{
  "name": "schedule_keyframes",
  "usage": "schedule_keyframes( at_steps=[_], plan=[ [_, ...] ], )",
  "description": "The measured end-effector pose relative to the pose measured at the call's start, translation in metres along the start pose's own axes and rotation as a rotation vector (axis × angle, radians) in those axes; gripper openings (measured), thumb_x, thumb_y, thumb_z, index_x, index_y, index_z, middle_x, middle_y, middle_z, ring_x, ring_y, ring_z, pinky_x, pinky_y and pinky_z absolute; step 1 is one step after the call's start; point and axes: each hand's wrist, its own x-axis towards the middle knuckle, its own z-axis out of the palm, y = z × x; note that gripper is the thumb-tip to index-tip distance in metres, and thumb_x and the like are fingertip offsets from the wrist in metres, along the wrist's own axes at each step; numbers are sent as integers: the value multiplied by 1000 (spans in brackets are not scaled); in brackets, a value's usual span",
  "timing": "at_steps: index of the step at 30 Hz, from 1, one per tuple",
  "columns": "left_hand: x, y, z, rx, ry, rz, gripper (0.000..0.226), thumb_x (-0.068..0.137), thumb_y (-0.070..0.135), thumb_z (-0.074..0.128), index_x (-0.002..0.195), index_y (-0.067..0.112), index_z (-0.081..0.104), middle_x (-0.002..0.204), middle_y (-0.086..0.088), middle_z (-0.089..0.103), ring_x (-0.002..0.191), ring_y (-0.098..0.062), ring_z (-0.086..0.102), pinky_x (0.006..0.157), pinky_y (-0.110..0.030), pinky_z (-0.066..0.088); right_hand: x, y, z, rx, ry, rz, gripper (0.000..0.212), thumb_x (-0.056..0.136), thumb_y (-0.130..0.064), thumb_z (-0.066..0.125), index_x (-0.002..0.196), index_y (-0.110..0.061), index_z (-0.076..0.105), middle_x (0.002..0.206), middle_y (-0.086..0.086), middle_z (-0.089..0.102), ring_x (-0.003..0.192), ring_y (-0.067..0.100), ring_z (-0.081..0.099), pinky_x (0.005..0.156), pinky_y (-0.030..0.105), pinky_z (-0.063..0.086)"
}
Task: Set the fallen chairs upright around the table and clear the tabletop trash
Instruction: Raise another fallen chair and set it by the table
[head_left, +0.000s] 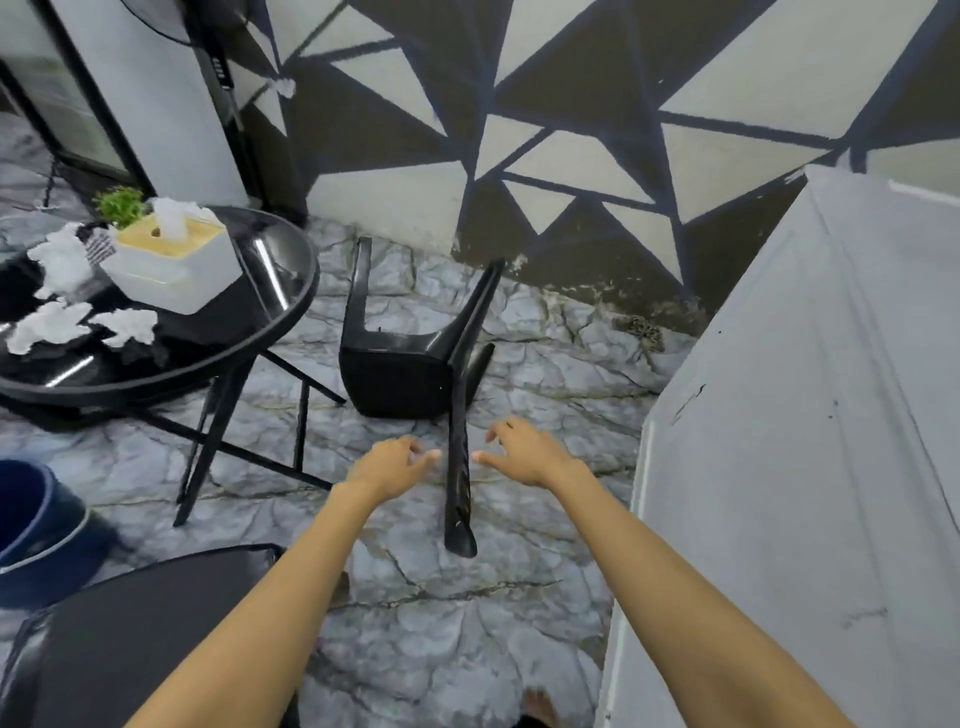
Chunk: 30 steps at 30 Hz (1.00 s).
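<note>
While both bare arms stretch forward in the head view, the left hand (389, 462) and the right hand (524, 452) hover on either side of one leg of the fallen chair (395, 374). Both hands are loosely spread, fingers slightly bent and thumbs turned toward the leg, and neither holds anything. Their fingertips sit just beside the leg, but I cannot tell whether they touch it. This black chair lies tipped over on the marble-patterned floor (467, 623), right of the table and near the foot of the wall (571, 104) painted with dark and pale triangles. Its seat shell rests low on the floor. Two legs point away toward the wall, and the long leg between the hands runs back toward the person.

At the left stands the round, dark glass surface (291, 312) on thin black crossed legs. Several crumpled tissues (49, 325) lie scattered on its near and left part. Behind them is a white tissue box (171, 265) with a pale wooden top and a tissue sticking up from its slot. A small green plant (122, 205) sits just behind the box.

A dark blue bin (36, 530) stands on the floor at the left edge, below the surface. Part of a second black chair (130, 623) fills the lower left corner, under the left forearm. A grey pillar (805, 415) takes up the right side
</note>
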Motion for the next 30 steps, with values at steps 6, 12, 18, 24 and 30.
schedule_keyframes(
  at_steps=[6,12,18,24,30],
  plan=[
    [30,19,-13,-113,119,-182,61,88,61,38,119,11,54,119,-11,61,108,-29,57,91,-45,48,72,26,-46,-73,-66,-180,56,92,-59,35,124,-14,48,128,11,48,119,28,46,93,40,38],
    [61,19,-28,-190,162,-359,56,86,63,42,114,16,55,116,-10,64,103,-26,60,89,-41,50,139,21,-71,-163,-152,-324,61,90,-63,35,125,-15,47,126,11,47,117,28,46,96,43,40],
    [98,16,-50,-216,227,-428,57,89,57,43,121,10,53,98,-6,62,91,-21,57,83,-34,47,203,3,-92,-227,-185,-467,64,88,-66,35,126,-15,47,126,11,48,117,29,46,94,42,42],
    [117,11,-73,-252,342,-547,58,86,61,43,117,13,54,113,-9,64,103,-25,59,86,-36,49,258,-17,-115,-298,-213,-634,62,89,-64,36,127,-16,47,130,11,47,119,28,46,96,42,42],
    [145,23,-67,-336,532,-679,52,87,57,46,108,11,57,97,-4,62,97,-25,61,81,-36,50,317,-35,-127,-381,-293,-868,62,90,-62,39,129,-15,46,133,11,48,122,27,46,96,41,40]
  ],
)
